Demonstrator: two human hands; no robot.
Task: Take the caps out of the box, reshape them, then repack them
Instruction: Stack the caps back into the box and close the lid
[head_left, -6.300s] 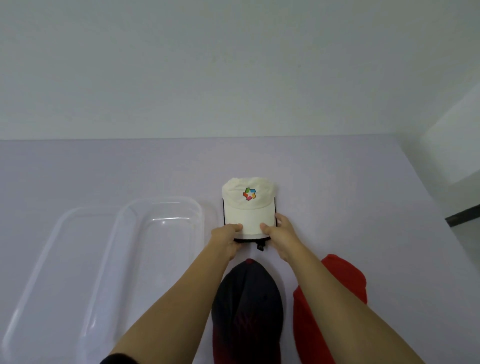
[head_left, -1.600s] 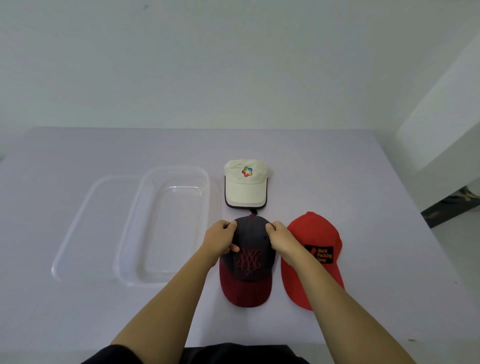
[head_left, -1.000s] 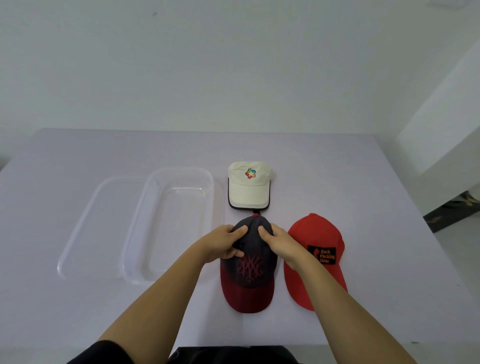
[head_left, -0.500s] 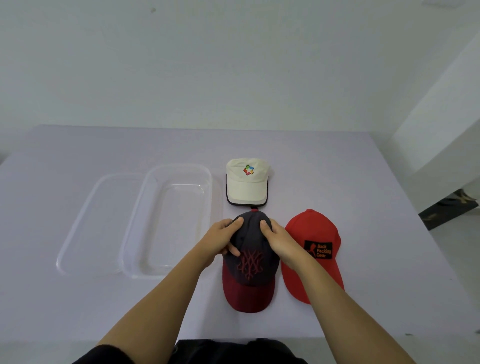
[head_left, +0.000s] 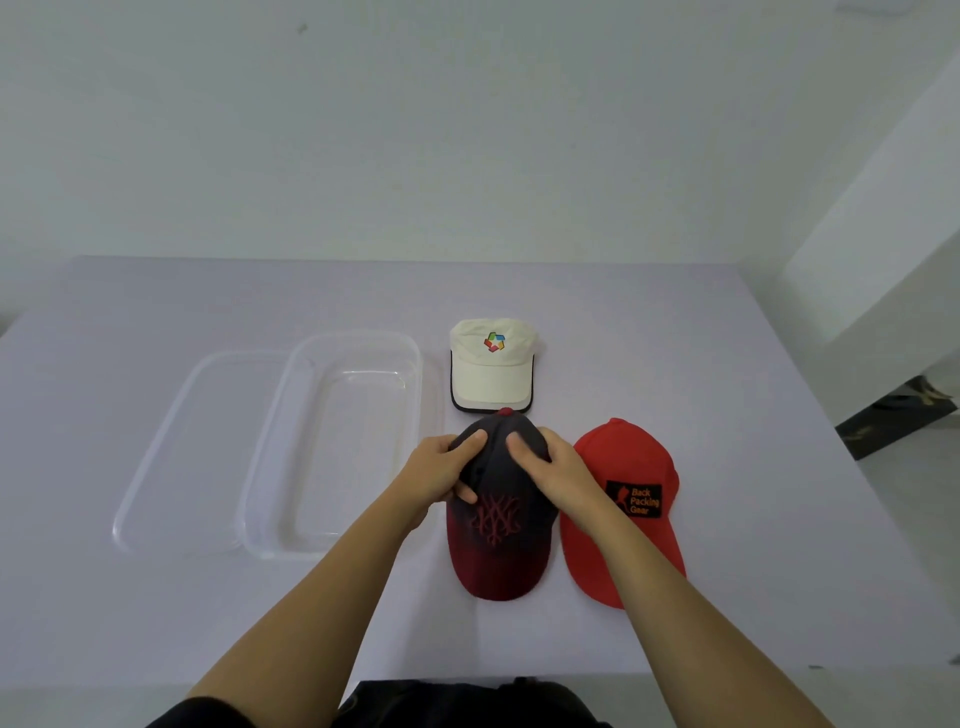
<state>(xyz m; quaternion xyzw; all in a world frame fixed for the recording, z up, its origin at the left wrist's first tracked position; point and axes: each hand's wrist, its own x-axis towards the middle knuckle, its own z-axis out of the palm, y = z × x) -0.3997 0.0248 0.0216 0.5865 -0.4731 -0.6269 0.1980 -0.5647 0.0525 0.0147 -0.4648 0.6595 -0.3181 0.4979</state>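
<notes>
A dark navy cap with a maroon brim (head_left: 498, 540) lies on the table, brim toward me. My left hand (head_left: 441, 470) grips the left side of its crown, thumb on top. My right hand (head_left: 553, 467) holds the crown's right side, fingers pressing the top. A white cap with a coloured logo (head_left: 492, 366) sits folded flat just beyond it. A red cap with a black patch (head_left: 626, 512) lies to the right, touching my right wrist. The clear plastic box (head_left: 270, 499) stands empty to the left.
The box's clear lid (head_left: 156, 457) lies flat against the box's left side. The lavender table (head_left: 727, 364) ends at a near edge close to my body and a right edge beside a white wall and dark floor.
My hands left the white cap and took hold of the dark cap. Over the last second, both hands slid inward along its crown, fingers closer together at the top.
</notes>
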